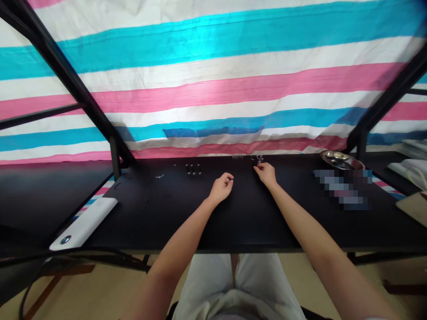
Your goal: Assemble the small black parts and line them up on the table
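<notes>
Over the middle of the black table, my left hand (221,187) is held with its fingers curled in. A small dark spot shows at its fingertips, too small to name. My right hand (266,173) reaches farther forward, thumb and fingers pinched near the table's back edge. Whatever lies in that pinch is hidden. Just beyond it sit a few small shiny metal pieces (260,158). Between the hands, at the back, is a row of several small metal parts (238,157). Left of my left hand stand three small black cylinders with silvery ends (192,169).
A white oblong device (85,224) lies at the table's left edge. At the back right are a shiny metal dish (343,161) and a blurred-out patch (343,189). Thin pale strands (160,176) lie left on the black table (247,226). Behind hangs a striped sheet (213,84).
</notes>
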{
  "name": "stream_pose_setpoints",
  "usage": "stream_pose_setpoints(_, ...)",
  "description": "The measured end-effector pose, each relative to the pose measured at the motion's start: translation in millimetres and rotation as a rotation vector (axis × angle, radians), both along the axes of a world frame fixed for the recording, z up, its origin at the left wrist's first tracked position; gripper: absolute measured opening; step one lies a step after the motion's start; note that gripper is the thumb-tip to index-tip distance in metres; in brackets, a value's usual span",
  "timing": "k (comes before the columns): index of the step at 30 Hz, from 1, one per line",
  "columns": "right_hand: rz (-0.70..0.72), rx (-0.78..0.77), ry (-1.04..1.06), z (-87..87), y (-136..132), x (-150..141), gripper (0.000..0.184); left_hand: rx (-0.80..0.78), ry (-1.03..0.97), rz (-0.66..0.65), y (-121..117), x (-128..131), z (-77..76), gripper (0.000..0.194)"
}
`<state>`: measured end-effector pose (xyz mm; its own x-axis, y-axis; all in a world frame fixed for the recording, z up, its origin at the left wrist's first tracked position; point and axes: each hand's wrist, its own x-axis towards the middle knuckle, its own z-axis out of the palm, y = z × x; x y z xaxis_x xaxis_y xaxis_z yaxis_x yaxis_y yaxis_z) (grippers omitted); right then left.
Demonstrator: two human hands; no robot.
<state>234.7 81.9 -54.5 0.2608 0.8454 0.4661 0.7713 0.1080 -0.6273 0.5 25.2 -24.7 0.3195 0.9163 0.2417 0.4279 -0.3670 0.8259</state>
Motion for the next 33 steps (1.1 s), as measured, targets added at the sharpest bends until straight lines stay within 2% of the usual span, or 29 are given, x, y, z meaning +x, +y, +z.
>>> stream_pose_setpoints(8, -0.014, -0.032, -0.01, 0.2, -2, 0, 0.022, 0.041, 0.034, -0.009, 2, -2, -3.9, 0.016)
stream_pose_setpoints(16, -0.031, -0.169, -0.064, 7.4, -13, 13, 0.017, 0.078, 0.023, -0.02, 3, -2, -5.1, 0.016)
stream_pose_setpoints(23, -0.128, -0.196, -0.244, 8.5, -15, 14, 0.028, 0.074, 0.042, -0.019, 2, -1, -4.1, 0.016)
stream_pose_setpoints(33, -0.226, -0.319, -0.258, 14.6, -16, 10, 0.036, 0.092, 0.046, -0.022, 2, -1, -5.7, 0.017)
